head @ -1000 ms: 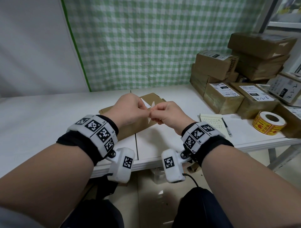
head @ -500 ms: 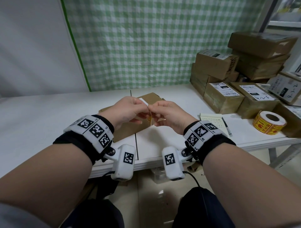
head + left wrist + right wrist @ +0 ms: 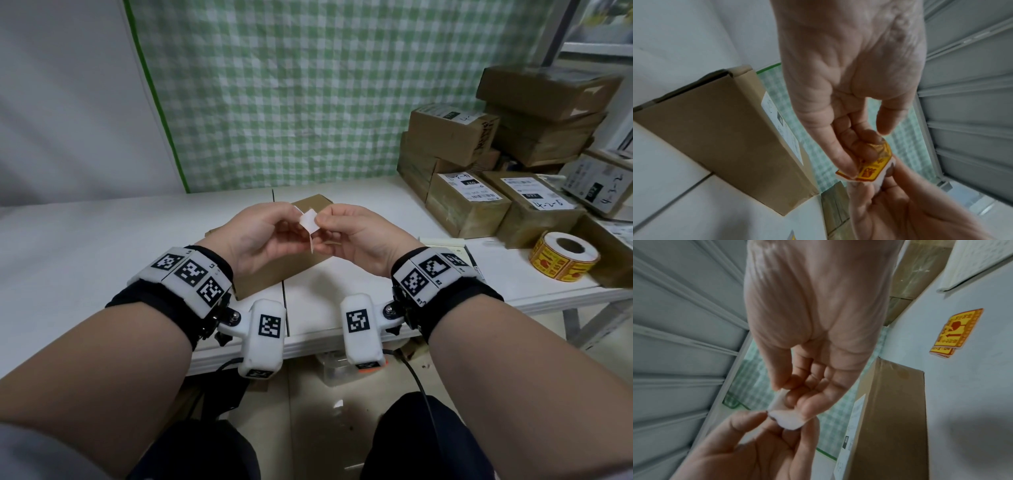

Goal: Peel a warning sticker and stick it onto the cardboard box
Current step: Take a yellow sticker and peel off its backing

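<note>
White tabletop (image 3: 102, 246) fills the foreground of the head view, backed by a green-checked cloth (image 3: 291, 85).

Nearest, both hands are held together above the tabletop's front edge. The warning sticker (image 3: 873, 168), yellow with red print, is pinched at its edge by the left hand (image 3: 260, 236) between thumb and curled fingers (image 3: 840, 155), while its white backing paper (image 3: 786, 420) is pinched by the fingers of the right hand (image 3: 356, 236). A white flap of the paper (image 3: 310, 221) stands up between the two hands. How far sticker and backing have parted cannot be told; they are still joined at one end.

Just behind the hands lies the cardboard box (image 3: 274, 274), flat on the tabletop, a white shipping label (image 3: 781, 128) on its upper face. Farther right are a notepad with a pen (image 3: 442, 241), a roll of warning stickers (image 3: 565, 255), and, at the back, a stack of labelled parcels (image 3: 479, 178).

The peeling step is judged to be in hand. Next, the backing would need to be drawn fully away, the sticker kept by one edge with its adhesive side untouched, then lowered onto a bare part of the box and pressed flat.

Compared with half a second ago, the hands have been raised slightly and the white flap, then hidden between them, is now exposed.
</note>
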A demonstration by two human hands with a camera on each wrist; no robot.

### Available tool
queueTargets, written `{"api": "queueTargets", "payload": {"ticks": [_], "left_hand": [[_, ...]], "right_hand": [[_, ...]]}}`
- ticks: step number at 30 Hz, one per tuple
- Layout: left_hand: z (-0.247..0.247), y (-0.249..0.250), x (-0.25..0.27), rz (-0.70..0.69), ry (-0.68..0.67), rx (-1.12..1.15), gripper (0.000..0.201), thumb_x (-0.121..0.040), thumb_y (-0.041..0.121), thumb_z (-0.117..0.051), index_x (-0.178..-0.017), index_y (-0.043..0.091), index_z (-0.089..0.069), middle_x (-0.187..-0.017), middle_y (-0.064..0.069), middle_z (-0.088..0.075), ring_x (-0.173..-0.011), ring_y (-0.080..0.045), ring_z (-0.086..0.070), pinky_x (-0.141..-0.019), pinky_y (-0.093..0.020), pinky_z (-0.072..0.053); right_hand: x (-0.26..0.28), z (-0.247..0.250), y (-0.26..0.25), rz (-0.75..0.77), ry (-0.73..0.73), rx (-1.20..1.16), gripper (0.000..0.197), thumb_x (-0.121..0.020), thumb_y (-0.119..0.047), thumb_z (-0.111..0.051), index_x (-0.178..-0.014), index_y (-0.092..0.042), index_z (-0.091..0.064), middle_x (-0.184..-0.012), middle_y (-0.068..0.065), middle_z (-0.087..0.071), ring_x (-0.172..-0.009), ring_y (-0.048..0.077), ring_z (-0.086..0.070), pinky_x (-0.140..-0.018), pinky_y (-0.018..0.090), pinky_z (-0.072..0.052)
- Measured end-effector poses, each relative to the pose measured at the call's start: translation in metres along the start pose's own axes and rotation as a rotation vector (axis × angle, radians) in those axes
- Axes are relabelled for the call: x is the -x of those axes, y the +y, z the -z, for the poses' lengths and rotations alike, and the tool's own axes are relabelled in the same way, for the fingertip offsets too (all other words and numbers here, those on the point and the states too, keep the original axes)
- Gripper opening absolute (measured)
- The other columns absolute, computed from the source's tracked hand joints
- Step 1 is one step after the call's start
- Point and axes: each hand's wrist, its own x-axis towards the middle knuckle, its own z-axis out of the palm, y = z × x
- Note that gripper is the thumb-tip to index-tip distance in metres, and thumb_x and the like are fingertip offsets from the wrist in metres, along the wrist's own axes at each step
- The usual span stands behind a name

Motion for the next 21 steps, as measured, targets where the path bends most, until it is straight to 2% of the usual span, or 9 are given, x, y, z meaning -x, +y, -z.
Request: {"api": "queueTargets", "payload": {"ticks": [3, 5, 7, 9, 13, 17, 21], "left_hand": [[0.000, 0.001, -0.001, 0.011, 0.008, -0.044, 0.014, -0.088, 0.011, -0.047, -0.089, 0.001, -0.057, -0.088, -0.018, -0.055, -0.081, -0.029, -0.060, -0.068, -0.033, -0.061], [-0.001, 0.000, -0.002, 0.011, 0.013, -0.137, 0.013, -0.089, 0.016, -0.054, -0.091, 0.003, -0.057, -0.089, -0.018, -0.054, -0.082, -0.029, -0.060, -0.071, -0.032, -0.060], [-0.002, -0.001, -0.002, 0.005, 0.005, -0.200, 0.009, -0.089, 0.012, -0.057, -0.085, 0.004, -0.057, -0.086, -0.016, -0.057, -0.078, -0.025, -0.061, -0.075, -0.029, -0.058], [-0.002, -0.002, -0.002, 0.006, -0.016, -0.165, 0.014, -0.090, 0.006, -0.054, -0.076, 0.005, -0.056, -0.084, -0.014, -0.061, -0.079, -0.023, -0.062, -0.078, -0.029, -0.057], [0.000, -0.003, 0.001, 0.021, -0.035, -0.041, 0.022, -0.092, 0.000, -0.047, -0.072, 0.005, -0.057, -0.082, -0.013, -0.065, -0.081, -0.024, -0.064, -0.077, -0.031, -0.057], [0.002, -0.002, 0.002, 0.029, -0.055, 0.076, 0.040, -0.092, -0.001, -0.043, -0.060, 0.007, -0.065, -0.079, -0.013, -0.066, -0.075, -0.022, -0.067, -0.073, -0.032, -0.059], [0.000, -0.002, 0.004, 0.016, -0.029, 0.081, 0.030, -0.092, -0.003, -0.042, -0.065, 0.006, -0.054, -0.083, -0.015, -0.064, -0.079, -0.025, -0.063, -0.071, -0.032, -0.059]], "right_hand": [[0.000, -0.002, 0.001, 0.008, 0.016, 0.064, 0.022, -0.094, -0.006, -0.051, -0.072, -0.010, -0.055, -0.052, -0.004, -0.062, -0.059, 0.011, -0.058, -0.064, 0.021, -0.053], [-0.001, -0.002, 0.002, 0.013, 0.022, 0.077, 0.023, -0.093, -0.006, -0.052, -0.071, -0.010, -0.055, -0.057, -0.001, -0.062, -0.060, 0.012, -0.058, -0.064, 0.022, -0.052], [-0.001, -0.002, 0.001, 0.013, 0.015, 0.076, 0.024, -0.093, -0.006, -0.052, -0.070, -0.010, -0.055, -0.058, 0.000, -0.063, -0.059, 0.011, -0.059, -0.063, 0.021, -0.052], [0.000, -0.001, 0.000, 0.005, 0.000, 0.070, 0.023, -0.094, -0.006, -0.051, -0.071, -0.010, -0.054, -0.056, -0.002, -0.064, -0.057, 0.009, -0.061, -0.064, 0.020, -0.053], [0.002, 0.002, -0.001, -0.021, -0.008, 0.048, 0.025, -0.096, -0.004, -0.046, -0.072, -0.009, -0.051, -0.049, -0.005, -0.062, -0.056, 0.007, -0.064, -0.072, 0.019, -0.054], [0.002, 0.006, 0.000, -0.024, 0.006, -0.080, 0.025, -0.096, -0.002, -0.045, -0.072, -0.008, -0.053, -0.071, 0.005, -0.067, -0.062, 0.010, -0.068, -0.075, 0.020, -0.057], [0.004, 0.008, 0.000, -0.028, 0.048, -0.134, 0.023, -0.096, -0.004, -0.044, -0.077, -0.007, -0.055, -0.068, 0.001, -0.071, -0.065, 0.012, -0.070, -0.072, 0.021, -0.058]]}}
